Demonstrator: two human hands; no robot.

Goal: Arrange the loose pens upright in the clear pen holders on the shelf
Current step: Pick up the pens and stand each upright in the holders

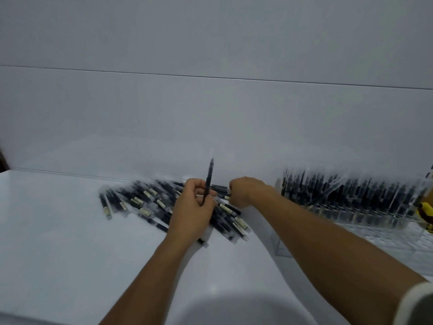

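White shelf (58, 231) carries a heap of loose pens (145, 200), dark-barrelled with pale labels, lying criss-cross near the back wall (210, 113). The left hand (194, 207) covers the heap's right part, its grip clamped on one dark pen (208, 179) held nearly upright. The right hand (243, 191) is just beside it, fingers curled down into the heap; whether its grip has a pen I cannot tell. Further right a clear pen holder (351, 216) stands packed with upright pens (351, 191), the right forearm crossing before its near corner. A yellow object (425, 212) sits at the far right edge.
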